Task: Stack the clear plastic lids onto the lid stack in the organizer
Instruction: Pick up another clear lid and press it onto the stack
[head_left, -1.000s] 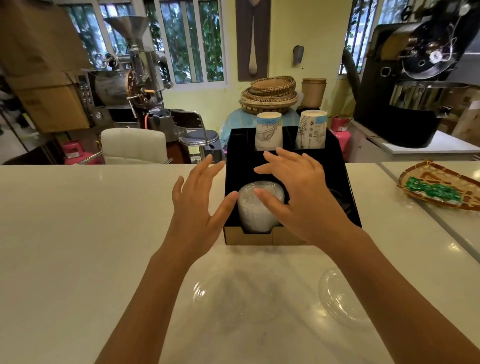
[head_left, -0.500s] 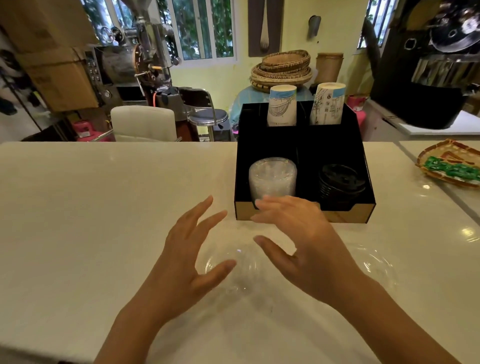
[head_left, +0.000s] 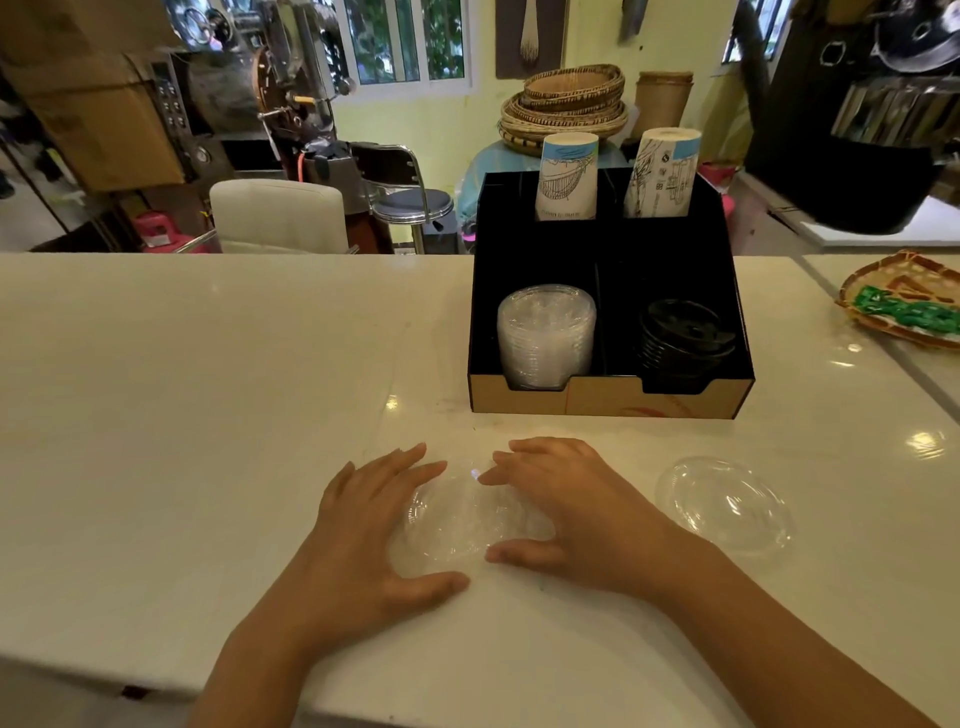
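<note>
A clear domed lid (head_left: 462, 519) lies on the white counter just in front of me. My left hand (head_left: 374, 530) cups its left rim and my right hand (head_left: 576, 514) cups its right rim, thumbs at the near edge and fingertips at the far edge. A second clear lid (head_left: 724, 501) lies loose on the counter to the right, apart from my right hand. The black organizer (head_left: 608, 402) stands behind my hands. Its front left compartment holds the tall stack of clear lids (head_left: 545, 335).
Black lids (head_left: 683, 338) fill the organizer's front right compartment, and two paper cup stacks (head_left: 569, 176) (head_left: 665, 174) stand at its back. A woven tray (head_left: 904, 306) with green packets sits at the far right. The counter's near edge runs below my wrists.
Both hands have drawn back from the lid stack in the organizer, come down to the counter and closed in around the loose clear lid. The camera has tilted downward.
</note>
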